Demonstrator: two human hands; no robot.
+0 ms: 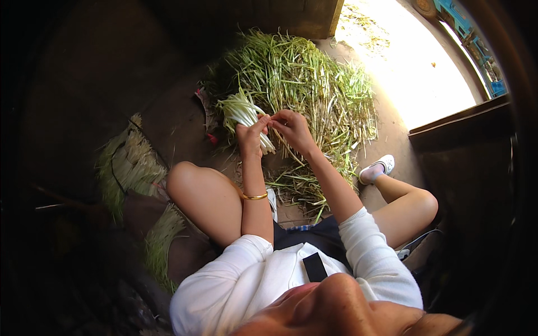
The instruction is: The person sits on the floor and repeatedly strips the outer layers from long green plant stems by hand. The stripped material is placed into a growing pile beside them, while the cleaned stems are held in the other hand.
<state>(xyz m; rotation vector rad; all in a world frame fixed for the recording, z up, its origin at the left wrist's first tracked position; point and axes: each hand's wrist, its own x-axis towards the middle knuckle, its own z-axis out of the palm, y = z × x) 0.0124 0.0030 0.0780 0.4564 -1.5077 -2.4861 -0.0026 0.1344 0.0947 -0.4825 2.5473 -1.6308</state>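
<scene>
My left hand [251, 136] is closed around a bunch of pale, trimmed stalks [242, 110], which look like garlic chives. Their white ends point down towards me, and the greener ends fan out up and to the left. My right hand [295, 129] meets the left thumb and pinches a thin, yellowish single stalk [289, 147] that slants down to the right. Just beyond both hands spreads a large heap of untrimmed green stalks [294, 75] with dry, brownish lower parts. Looser stalks and scraps [302, 185] lie between my legs.
Bundled pale stalks [136, 161] lie left of my knee, with another bundle [162, 243] nearer me. A wooden panel [294, 17] stands behind the heap. Bright sunlit ground [403, 63] and a blue vehicle [462, 25] show at upper right. A dark ledge [458, 117] borders the right.
</scene>
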